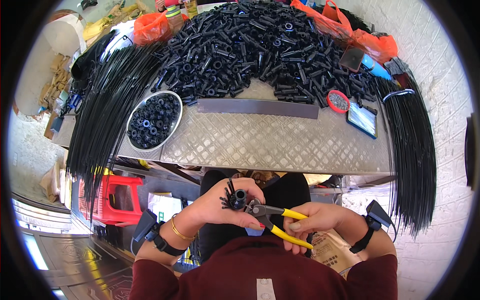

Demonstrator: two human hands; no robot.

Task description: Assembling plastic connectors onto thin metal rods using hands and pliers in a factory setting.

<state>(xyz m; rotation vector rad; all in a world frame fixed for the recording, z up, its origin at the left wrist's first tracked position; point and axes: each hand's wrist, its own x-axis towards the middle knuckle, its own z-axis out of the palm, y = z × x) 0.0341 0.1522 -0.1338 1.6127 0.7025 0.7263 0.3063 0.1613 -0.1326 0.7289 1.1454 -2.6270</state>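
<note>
My left hand (212,200) is held above my lap, its fingers closed round a black plastic tube-shaped part (240,195). Several short black rod ends stick out beside the tube's round opening. In my right hand (316,220) are pliers with yellow handles (294,214), the two handles spread apart. The metal head of the pliers lies against the fingers of my left hand, close to the black part. What is between the jaws, if anything, I cannot make out.
A large heap of black plastic parts (225,45) covers the table's far side. On the table (260,140) are a bowl (172,137) of black rings, a flat grey strip (257,108), a red dish (330,100) and a phone (362,120). Long black rods (100,115) overhang both sides.
</note>
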